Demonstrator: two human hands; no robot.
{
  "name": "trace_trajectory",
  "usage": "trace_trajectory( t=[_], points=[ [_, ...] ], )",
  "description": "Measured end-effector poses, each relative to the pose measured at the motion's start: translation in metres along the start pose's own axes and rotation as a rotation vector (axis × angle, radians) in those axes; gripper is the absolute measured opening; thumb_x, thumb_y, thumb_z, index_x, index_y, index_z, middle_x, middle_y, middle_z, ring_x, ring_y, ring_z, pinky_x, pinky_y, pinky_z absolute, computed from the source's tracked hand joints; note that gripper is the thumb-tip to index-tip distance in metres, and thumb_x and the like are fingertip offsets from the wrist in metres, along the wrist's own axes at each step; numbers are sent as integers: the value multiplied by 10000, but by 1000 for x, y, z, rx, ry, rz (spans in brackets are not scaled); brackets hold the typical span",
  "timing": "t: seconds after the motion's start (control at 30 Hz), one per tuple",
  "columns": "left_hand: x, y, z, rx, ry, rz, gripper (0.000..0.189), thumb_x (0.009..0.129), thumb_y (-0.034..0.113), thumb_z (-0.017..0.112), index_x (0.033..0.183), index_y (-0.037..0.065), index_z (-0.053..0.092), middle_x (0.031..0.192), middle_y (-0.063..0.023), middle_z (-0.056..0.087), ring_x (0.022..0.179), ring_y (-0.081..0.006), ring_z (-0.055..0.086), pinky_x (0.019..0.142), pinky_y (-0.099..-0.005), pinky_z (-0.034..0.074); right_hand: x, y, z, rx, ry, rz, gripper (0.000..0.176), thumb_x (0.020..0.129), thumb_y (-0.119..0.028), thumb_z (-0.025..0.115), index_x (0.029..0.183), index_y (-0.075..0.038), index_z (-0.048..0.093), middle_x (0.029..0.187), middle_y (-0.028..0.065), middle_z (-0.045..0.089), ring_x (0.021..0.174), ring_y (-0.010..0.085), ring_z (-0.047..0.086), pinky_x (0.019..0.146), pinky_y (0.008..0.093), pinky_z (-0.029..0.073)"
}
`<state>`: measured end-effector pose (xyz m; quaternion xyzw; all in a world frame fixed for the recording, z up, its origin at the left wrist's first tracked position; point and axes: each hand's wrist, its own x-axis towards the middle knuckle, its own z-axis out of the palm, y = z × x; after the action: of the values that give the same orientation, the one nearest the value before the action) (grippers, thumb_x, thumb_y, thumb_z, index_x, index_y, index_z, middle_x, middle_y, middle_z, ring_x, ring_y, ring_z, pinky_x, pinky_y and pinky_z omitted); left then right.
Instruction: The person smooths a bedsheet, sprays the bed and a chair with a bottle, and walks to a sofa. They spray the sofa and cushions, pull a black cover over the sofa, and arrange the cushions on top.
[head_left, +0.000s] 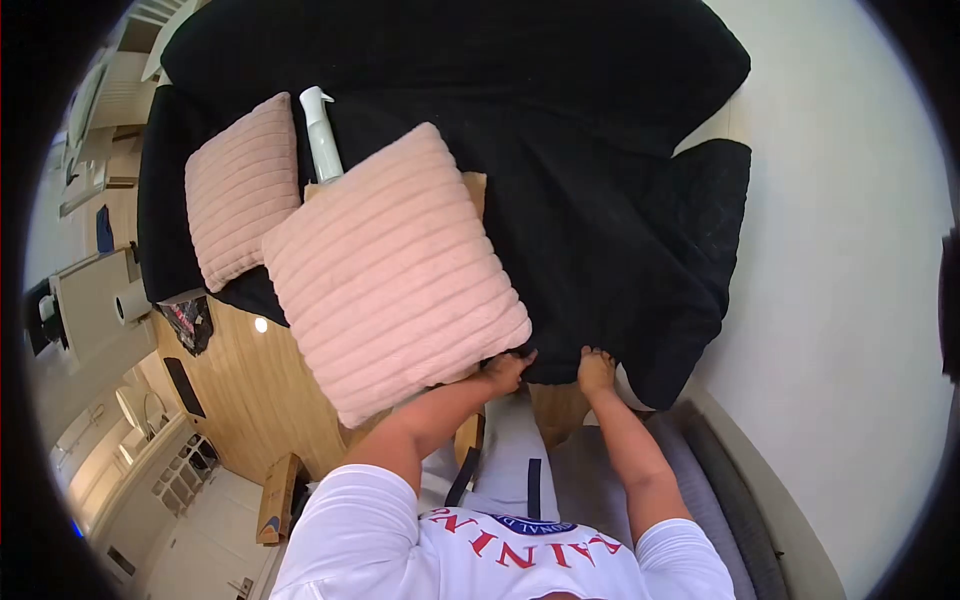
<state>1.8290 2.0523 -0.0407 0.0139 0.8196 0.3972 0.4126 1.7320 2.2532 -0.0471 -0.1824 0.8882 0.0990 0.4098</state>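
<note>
Both hands are at the near edge of a black cover (pixel 600 230) spread over a sofa. My left hand (pixel 508 371) is at that edge beside the lower right corner of a large pink ribbed cushion (pixel 395 275), its fingers partly hidden and seemingly on the fabric. To the right, my right hand (pixel 597 368) has its fingertips on the black cover's edge; whether it pinches the cloth cannot be made out. A second pink cushion (pixel 243 190) lies at the left, with a white spray bottle (pixel 322 135) between the two. Brown cardboard shows behind the large cushion.
A grey couch (pixel 610 480) is at the lower right, near my right arm. A cardboard box (pixel 282 498) stands on the floor at the lower left. A white wall (pixel 830 250) runs along the right side. Shelving and a white roll are at the far left.
</note>
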Motion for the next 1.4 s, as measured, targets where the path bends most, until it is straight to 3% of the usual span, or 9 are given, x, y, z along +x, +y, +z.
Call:
trace_trajectory(
  t=[0.17, 0.23, 0.43, 0.53, 0.8, 1.07, 1.2, 1.3, 1.4],
  points=[
    [-73, 54, -82, -526, 365, 171, 625, 817, 175, 630, 1362, 61, 346, 1047, -175, 595, 923, -280, 591, 814, -346, 469, 19, -44, -47, 643, -72, -140, 244, 808, -190, 588, 995, -36, 616, 928, 191, 632, 968, 319, 603, 828, 377, 466],
    [-137, 56, -139, -487, 843, 291, 470, 828, 147, 624, 1260, 37, 476, 1043, -140, 606, 886, -215, 604, 799, -316, 474, 33, -67, -85, 1046, -16, -117, 244, 871, -265, 570, 951, -40, 622, 751, 28, 601, 715, 116, 567, 632, 250, 455],
    [-250, -240, -145, -597, 1689, -559, 809, 833, 353, 622, 1411, -8, 186, 1249, -201, 449, 1107, -278, 477, 938, -360, 375, 70, -165, -151, 1401, -103, -357, 675, 819, -408, 631, 1334, -63, 365, 1276, 159, 476, 1141, 261, 481, 967, 382, 368],
    [-229, -283, -121, -1434, 813, -547, 650, 874, 463, 533, 1378, 97, 348, 1289, -112, 470, 1135, -187, 463, 956, -321, 392, 65, -195, -143, 1448, -491, 78, 686, 827, -406, 604, 1346, -39, 347, 1255, 165, 504, 1124, 270, 504, 975, 400, 369],
    [-376, -274, -128, -1549, 979, -103, 567, 882, 379, 556, 1294, 6, 446, 1305, -78, 468, 1196, -152, 411, 998, -289, 330, -111, -324, -194, 1641, -631, 300, 594, 843, -354, 573, 1298, -10, 409, 1303, 161, 473, 1169, 313, 486, 968, 451, 414],
    [-739, -351, -44, -1850, 1267, -463, 491, 932, 272, 441, 1328, -10, 376, 1288, -145, 484, 1138, -218, 496, 935, -323, 423, -142, -621, -123, 984, -1154, -473, 723, 715, -214, 744, 1303, 9, 388, 1252, 108, 490, 1139, 221, 472, 994, 341, 354],
    [-745, -437, 78, -1200, 1434, -1095, 401, 923, 164, 469, 1274, -30, 448, 1232, -103, 521, 961, -143, 546, 809, -246, 437, -57, -675, -86, 866, -350, -660, 520, 731, -248, 728, 1140, -14, 509, 1045, 122, 589, 938, 226, 570, 833, 347, 451],
    [-671, -486, 64, -1326, 1625, -1043, 336, 900, 163, 520, 1190, -7, 513, 1131, -115, 569, 1037, -170, 522, 876, -276, 413, 58, -649, -158, 797, 659, -433, 666, 707, -218, 730, 1209, 81, 411, 1210, 232, 473, 1106, 312, 477, 920, 403, 399],
    [-562, -473, -57, -1510, 1553, -716, 379, 921, 223, 509, 1246, 30, 475, 1109, -115, 571, 992, -173, 544, 844, -298, 443, 110, -654, -208, 1152, 351, 152, 812, 693, -320, 776, 1255, 104, 373, 1212, 258, 477, 1125, 325, 483, 948, 432, 394]
  ],
)
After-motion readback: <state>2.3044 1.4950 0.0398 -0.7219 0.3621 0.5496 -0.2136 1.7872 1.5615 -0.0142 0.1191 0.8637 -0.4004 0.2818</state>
